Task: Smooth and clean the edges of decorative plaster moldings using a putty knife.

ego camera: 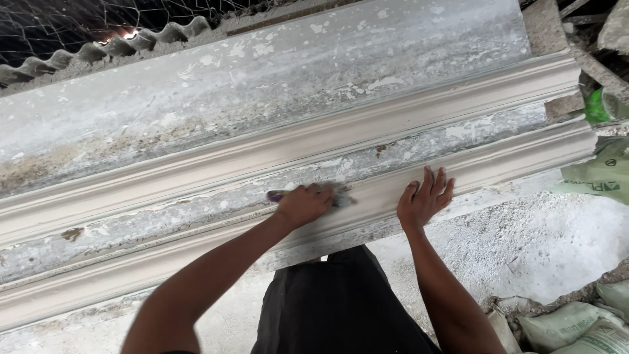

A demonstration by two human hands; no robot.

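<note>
A long pale plaster moulding (196, 160) with ridges and a channel runs across the view on a worn grey workbench (216, 78). My left hand (303, 204) is closed around a small tool with a purple handle (276, 195), its blurred working end (341, 196) against the moulding's near ridge. My right hand (426, 198) lies flat with fingers spread on the same ridge, a little to the right of the tool.
Corrugated sheeting (98, 49) and wire mesh sit behind the bench at upper left. Green and pale sacks (603, 174) lie at right, and more sacks (576, 324) at lower right. White powder covers the floor (537, 242). My dark trousers (334, 308) show below.
</note>
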